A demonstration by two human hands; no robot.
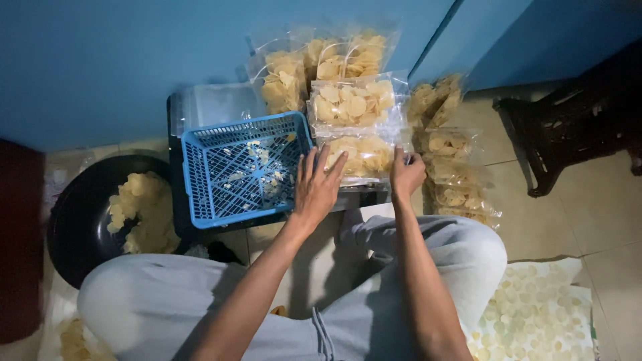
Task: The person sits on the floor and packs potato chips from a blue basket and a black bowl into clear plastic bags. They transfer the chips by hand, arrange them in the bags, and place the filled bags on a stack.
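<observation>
**Bag of crackers under both my hands**

The clear bag of crackers (364, 155) lies flat in front of my knees, just right of the blue basket (237, 167). My left hand (315, 188) rests with fingers spread and loose, the fingertips (332, 162) lying on the bag's left end. My right hand (405, 175) pinches the bag's right edge, fingers curled onto the plastic. More filled bags (351, 103) are stacked behind it against the blue wall (120, 60). A black bowl (77, 214) of loose crackers sits to my left.
</observation>
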